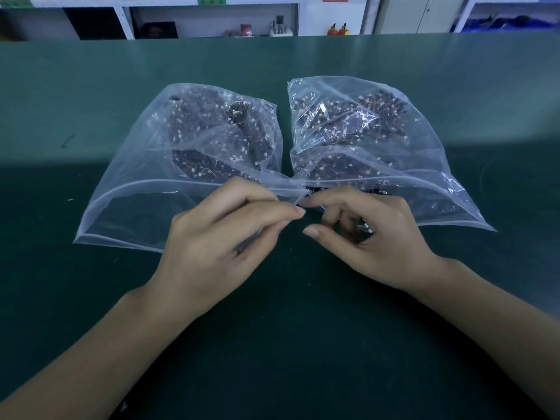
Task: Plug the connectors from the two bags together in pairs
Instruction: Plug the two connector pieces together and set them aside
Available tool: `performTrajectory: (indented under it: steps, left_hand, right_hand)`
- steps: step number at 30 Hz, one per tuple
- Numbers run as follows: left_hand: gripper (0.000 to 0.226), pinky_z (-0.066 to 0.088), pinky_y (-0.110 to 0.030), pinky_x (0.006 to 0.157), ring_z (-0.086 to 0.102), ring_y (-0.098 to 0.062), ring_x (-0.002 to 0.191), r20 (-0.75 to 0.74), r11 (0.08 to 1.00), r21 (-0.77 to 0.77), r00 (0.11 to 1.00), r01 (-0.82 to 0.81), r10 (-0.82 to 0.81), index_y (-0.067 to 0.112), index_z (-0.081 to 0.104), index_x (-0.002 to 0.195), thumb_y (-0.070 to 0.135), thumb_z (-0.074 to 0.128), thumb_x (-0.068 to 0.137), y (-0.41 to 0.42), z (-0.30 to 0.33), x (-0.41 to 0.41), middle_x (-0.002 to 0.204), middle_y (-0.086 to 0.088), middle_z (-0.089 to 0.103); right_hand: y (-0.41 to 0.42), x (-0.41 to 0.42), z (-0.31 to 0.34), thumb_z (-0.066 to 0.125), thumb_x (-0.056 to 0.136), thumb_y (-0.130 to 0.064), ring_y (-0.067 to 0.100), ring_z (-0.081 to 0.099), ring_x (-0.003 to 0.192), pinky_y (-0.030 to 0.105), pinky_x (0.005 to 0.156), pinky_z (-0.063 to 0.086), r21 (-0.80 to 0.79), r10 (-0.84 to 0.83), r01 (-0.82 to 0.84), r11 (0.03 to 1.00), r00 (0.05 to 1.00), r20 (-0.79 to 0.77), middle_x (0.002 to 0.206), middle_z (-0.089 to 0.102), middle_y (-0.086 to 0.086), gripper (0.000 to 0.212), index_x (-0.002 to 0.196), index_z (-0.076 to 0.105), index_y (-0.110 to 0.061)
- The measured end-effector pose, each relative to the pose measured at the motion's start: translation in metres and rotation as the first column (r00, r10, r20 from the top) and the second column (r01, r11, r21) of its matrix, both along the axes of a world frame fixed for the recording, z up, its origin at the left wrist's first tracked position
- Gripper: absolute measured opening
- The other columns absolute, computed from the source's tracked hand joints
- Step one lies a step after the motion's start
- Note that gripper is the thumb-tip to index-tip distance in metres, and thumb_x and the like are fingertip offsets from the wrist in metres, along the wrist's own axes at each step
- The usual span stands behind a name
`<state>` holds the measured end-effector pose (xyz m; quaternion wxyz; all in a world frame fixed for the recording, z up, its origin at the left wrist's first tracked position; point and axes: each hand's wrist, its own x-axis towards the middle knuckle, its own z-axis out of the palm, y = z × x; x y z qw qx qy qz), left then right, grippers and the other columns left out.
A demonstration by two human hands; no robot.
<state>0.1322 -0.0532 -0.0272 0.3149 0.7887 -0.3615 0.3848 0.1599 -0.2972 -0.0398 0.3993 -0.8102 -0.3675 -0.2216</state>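
Clear plastic zip bags, the left bag [130, 189] and right bag [424, 165], are lying side by side, touching, on a dark green table [272, 328], each holding dark wired connectors [212, 140]. The left hand [218, 241] is pinching something too small to make out; the right hand [369, 234] is curling with thumb and forefinger apart.

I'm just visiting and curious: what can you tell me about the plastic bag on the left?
The left bag is clear, thin, crinkled plastic lying flat on the green table, its open mouth toward the person. Its far half holds a dark heap of thin wires with small white connectors; the near part looks empty. Its inner corner meets the right bag, and the left hand lies over that corner. Whether the fingers actually pinch the plastic cannot be told.
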Motion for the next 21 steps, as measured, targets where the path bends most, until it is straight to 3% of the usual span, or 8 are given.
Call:
performTrajectory:
  steps: [6, 13, 21]
  left_hand:
    - [0.013, 0.057, -0.028, 0.080, 0.073, -0.017, 0.090, -0.077, 0.998, -0.010, 0.995, 0.062, -0.063, 0.004, 0.080, 0.110, 0.002, 0.078, 0.098, -0.0026, 0.0023, -0.0013, 0.102, -0.011, 0.074]
    - [0.013, 0.058, -0.030, 0.079, 0.074, -0.018, 0.090, -0.106, 0.995, -0.008, 0.990, 0.095, -0.095, 0.006, 0.080, 0.107, 0.000, 0.079, 0.096, -0.0044, 0.0032, -0.0021, 0.100, -0.011, 0.074]
    - [0.022, 0.050, -0.017, 0.085, 0.069, -0.010, 0.090, -0.123, 0.993, -0.026, 0.985, 0.116, -0.118, 0.020, 0.074, 0.110, 0.003, 0.078, 0.097, -0.0047, 0.0028, -0.0014, 0.098, -0.006, 0.073]
  right_hand:
    - [0.0020, 0.0011, -0.0021, 0.077, 0.099, -0.014, 0.020, 0.048, 0.050, 0.034, 0.050, 0.043, 0.036, 0.031, -0.033, 0.999, 0.997, 0.066, 0.077, 0.060, -0.008, 0.015, 0.114, 0.075, -0.017]
    - [0.0015, 0.0007, -0.0024, 0.077, 0.098, -0.011, 0.023, 0.048, 0.049, 0.037, 0.050, 0.044, 0.031, 0.038, -0.039, 0.999, 0.999, 0.030, 0.077, 0.063, -0.008, 0.009, 0.106, 0.077, -0.010]
    - [0.0036, -0.0005, -0.0014, 0.072, 0.101, -0.018, 0.023, 0.049, 0.050, 0.039, 0.050, 0.044, 0.040, 0.037, -0.038, 0.998, 0.999, 0.004, 0.077, 0.061, -0.011, 0.009, 0.104, 0.078, -0.012]
